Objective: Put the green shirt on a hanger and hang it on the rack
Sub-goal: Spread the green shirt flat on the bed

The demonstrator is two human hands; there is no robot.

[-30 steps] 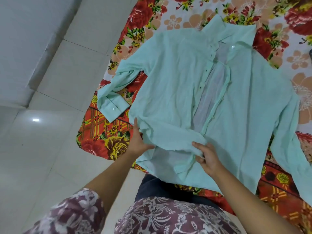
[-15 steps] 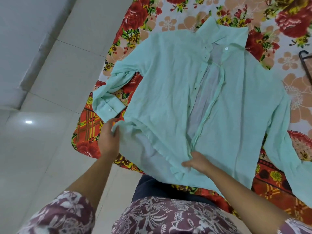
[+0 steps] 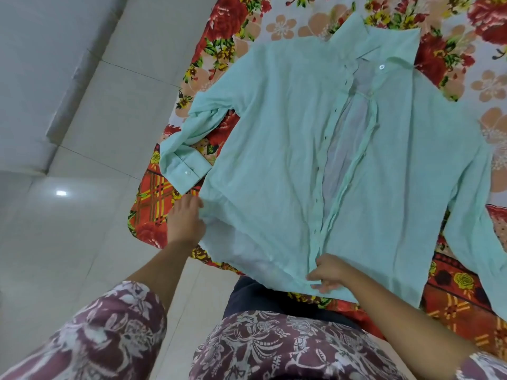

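Green shirt flat on floral bedspread, front unbuttoned, collar toward 12 o'clock. Left hand at shirt's 8 o'clock, fingers curled, gripping side hem. Right hand at 6 o'clock, fingers bent, pinching bottom of button strip. Folded cuff at 9 o'clock, just beside left hand. Pale tiled floor beyond bed edge, 9 o'clock side.

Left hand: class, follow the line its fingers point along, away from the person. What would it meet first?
Probably the buttoned sleeve cuff of the green shirt, lying just beyond the left hand across a strip of floral bedsheet. Height is hard to judge, so the hand might pass over it.
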